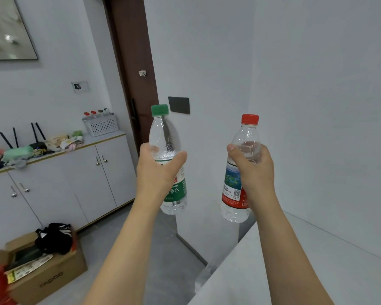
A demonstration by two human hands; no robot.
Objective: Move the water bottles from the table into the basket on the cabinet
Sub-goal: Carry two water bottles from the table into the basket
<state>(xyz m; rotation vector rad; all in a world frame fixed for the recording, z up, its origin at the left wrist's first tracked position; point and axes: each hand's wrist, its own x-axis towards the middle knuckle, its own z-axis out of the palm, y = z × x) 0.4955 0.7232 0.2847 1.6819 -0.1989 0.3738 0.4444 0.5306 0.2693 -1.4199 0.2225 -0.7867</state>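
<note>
My left hand (157, 170) grips a clear water bottle with a green cap and green label (165, 137), held upright in the air. My right hand (252, 170) grips a second clear bottle with a red cap and red label (244, 137), also upright. Both are raised in front of me, above the floor and the table's left edge. Far off at the left, a white perforated basket (101, 126) stands on the right end of the white cabinet (75, 172). Several bottle tops, some with red caps, stick out of the basket.
The white table (317, 271) fills the lower right corner against the wall. The cabinet top carries a router with antennas (34, 142), cloths and papers. A cardboard box (46, 276) with a black bag on it sits on the grey floor at lower left. A brown door (132, 73) stands behind.
</note>
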